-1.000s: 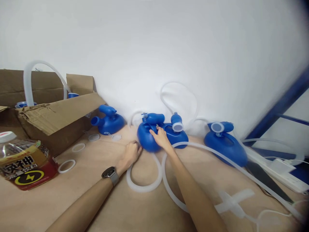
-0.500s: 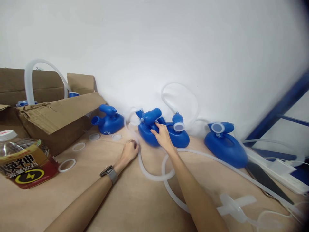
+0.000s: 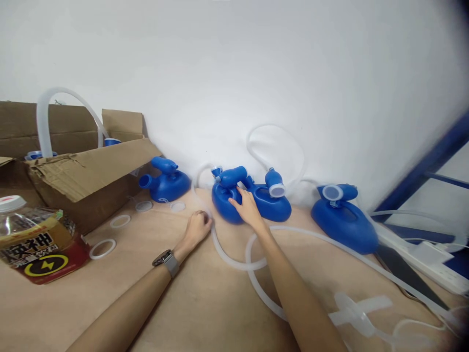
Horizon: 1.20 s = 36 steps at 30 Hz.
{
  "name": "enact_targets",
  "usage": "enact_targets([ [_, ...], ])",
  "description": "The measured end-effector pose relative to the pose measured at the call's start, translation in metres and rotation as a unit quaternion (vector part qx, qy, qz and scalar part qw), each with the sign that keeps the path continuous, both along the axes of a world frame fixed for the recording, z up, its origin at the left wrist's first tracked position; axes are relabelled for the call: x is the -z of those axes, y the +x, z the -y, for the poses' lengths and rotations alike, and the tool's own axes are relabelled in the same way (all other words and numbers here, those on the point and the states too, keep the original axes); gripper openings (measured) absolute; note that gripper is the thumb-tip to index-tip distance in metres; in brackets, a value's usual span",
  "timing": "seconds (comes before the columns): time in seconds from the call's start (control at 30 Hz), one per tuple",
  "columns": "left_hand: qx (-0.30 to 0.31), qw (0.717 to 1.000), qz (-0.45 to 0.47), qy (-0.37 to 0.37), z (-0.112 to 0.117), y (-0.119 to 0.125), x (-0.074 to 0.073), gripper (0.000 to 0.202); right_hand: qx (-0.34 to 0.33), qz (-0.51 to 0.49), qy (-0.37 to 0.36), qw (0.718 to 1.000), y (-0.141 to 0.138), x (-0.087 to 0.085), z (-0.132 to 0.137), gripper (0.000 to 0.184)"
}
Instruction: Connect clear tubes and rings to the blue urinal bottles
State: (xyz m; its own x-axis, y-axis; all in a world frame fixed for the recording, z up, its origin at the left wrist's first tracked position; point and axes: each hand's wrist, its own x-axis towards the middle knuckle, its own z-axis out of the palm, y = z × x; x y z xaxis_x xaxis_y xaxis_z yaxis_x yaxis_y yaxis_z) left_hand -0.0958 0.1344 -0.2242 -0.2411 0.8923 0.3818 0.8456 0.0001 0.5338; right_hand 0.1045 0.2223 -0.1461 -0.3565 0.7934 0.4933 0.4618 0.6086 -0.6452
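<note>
We steady the middle blue vessel (image 3: pixel 222 208) on the counter (image 3: pixel 205 303), with our right hand (image 3: pixel 248 208) fingers spread over it. Just left of the vessel, our left hand (image 3: pixel 198 226) fingers pinch its white tube (image 3: pixel 240 267). We judge that moving the tube calls for a firm hold on the vessel.

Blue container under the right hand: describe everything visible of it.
The blue container looks like glossy moulded plastic: a rounded body with an arm on top ending in a pale fitting. It rests on the tan tabletop near the white wall. The right hand lies on it, fingers on the body. A translucent hose seems to run from the fitting into the closed left hand. Whether the blue capped part on its right is the same piece, I cannot tell.
</note>
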Motion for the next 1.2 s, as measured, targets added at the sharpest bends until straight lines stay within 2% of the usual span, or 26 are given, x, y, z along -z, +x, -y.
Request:
enact_targets([
  [0.13, -0.007, 0.999, 0.043, 0.005, -0.003, -0.004, 0.003, 0.014, -0.016, -0.027, -0.066, 0.997, -0.004, -0.008, 0.006, 0.058],
  [0.3, -0.023, 0.993, 0.111, 0.008, -0.007, -0.009, 0.009, 0.014, -0.069, -0.033, -0.094, 0.993, -0.009, -0.019, 0.013, 0.057],
  [0.43, -0.043, 0.985, 0.166, 0.015, -0.008, -0.015, 0.01, 0.02, -0.113, -0.034, -0.114, 0.986, 0.0, -0.02, 0.014, 0.058],
  [0.6, -0.061, 0.975, 0.212, 0.029, -0.007, -0.019, 0.006, 0.03, -0.135, -0.055, -0.152, 0.978, 0.011, -0.021, 0.009, 0.056],
  [0.7, -0.038, 0.978, 0.202, 0.021, -0.004, -0.017, 0.003, 0.028, -0.152, -0.072, -0.195, 0.966, 0.017, -0.026, 0.007, 0.047],
  [0.8, -0.012, 0.985, 0.17, 0.013, -0.002, -0.014, 0.001, 0.024, -0.163, -0.076, -0.244, 0.953, 0.025, -0.032, 0.005, 0.03],
  [0.87, -0.005, 0.989, 0.148, 0.01, -0.001, -0.012, -0.001, 0.023, -0.158, -0.079, -0.276, 0.945, 0.03, -0.034, 0.004, 0.017],
  [0.93, 0.003, 0.991, 0.131, 0.006, -0.001, -0.011, -0.002, 0.023, -0.147, -0.087, -0.297, 0.94, 0.034, -0.035, 0.005, 0.011],
  [1.0, 0.011, 0.993, 0.12, 0.002, -0.001, -0.01, -0.003, 0.024, -0.139, -0.099, -0.305, 0.937, 0.038, -0.037, 0.008, 0.021],
  [1.07, 0.012, 0.993, 0.114, -0.003, 0.0, -0.011, -0.003, 0.025, -0.153, -0.104, -0.313, 0.931, 0.041, -0.04, 0.012, 0.039],
  [1.2, -0.01, 0.995, 0.102, -0.009, -0.001, -0.013, 0.001, 0.029, -0.216, -0.068, -0.338, 0.914, 0.048, -0.042, 0.016, 0.09],
])
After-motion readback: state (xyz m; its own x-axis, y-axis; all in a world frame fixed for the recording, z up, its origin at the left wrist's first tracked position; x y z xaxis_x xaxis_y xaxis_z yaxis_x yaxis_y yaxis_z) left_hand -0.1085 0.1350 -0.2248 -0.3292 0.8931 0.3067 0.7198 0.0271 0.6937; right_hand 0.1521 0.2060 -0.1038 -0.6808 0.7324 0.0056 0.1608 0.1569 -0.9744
